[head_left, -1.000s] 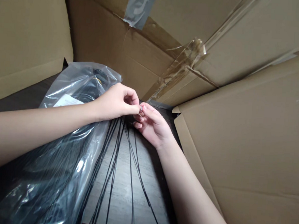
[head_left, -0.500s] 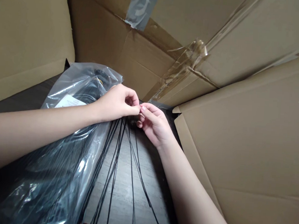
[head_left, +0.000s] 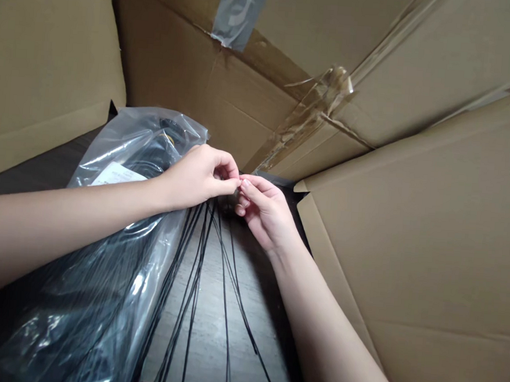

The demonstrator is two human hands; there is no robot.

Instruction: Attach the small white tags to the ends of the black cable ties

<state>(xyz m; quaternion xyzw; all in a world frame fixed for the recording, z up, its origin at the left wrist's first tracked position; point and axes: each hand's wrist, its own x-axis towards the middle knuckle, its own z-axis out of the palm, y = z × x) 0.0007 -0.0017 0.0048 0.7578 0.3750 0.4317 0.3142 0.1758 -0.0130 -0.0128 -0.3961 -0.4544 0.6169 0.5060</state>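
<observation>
My left hand (head_left: 206, 176) and my right hand (head_left: 265, 206) meet with fingertips pinched together above the far end of the table. Whatever sits between their fingertips is too small or hidden to make out. Below them, several thin black cords (head_left: 194, 280) fan out toward the near edge of the table, their far ends hidden under my left hand. A small dark rounded thing (head_left: 228, 203) shows partly between the hands. Under my left forearm lies a clear plastic bag (head_left: 93, 319) full of similar black strands, with a white label (head_left: 117, 174) on it.
Cardboard walls stand close on the left (head_left: 50, 54), at the back (head_left: 193, 76) and on the right (head_left: 430, 244). Brown tape (head_left: 304, 116) covers a seam at the back. The dark wood-grained table (head_left: 209, 339) shows under the cords.
Both hands stay almost in place, fingertips still together. The right fingers have shifted very slightly, and more of the dark rounded thing shows. Cords and bag look unchanged.
</observation>
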